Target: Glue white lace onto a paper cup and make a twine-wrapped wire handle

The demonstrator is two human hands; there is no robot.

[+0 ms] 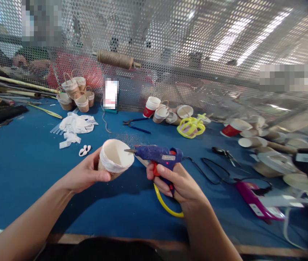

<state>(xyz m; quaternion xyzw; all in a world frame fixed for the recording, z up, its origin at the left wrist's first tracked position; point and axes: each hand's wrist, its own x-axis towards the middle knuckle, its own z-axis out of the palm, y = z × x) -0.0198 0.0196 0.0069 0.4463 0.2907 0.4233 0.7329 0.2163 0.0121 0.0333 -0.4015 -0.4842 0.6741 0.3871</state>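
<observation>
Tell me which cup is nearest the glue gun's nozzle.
The cup held in the left hand: the nozzle points at it. The other cups sit unheld, farther back or off to the right.

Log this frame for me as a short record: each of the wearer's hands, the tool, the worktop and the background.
Left hand: left hand grips a cup with a white band around its rim
Right hand: right hand holds a blue glue gun
Tool position: nozzle points left over the cup's opening; contact unclear
Worktop: blue table with pliers, white strips and a yellow frame
Background: perforated metal screen; twine spool
</observation>
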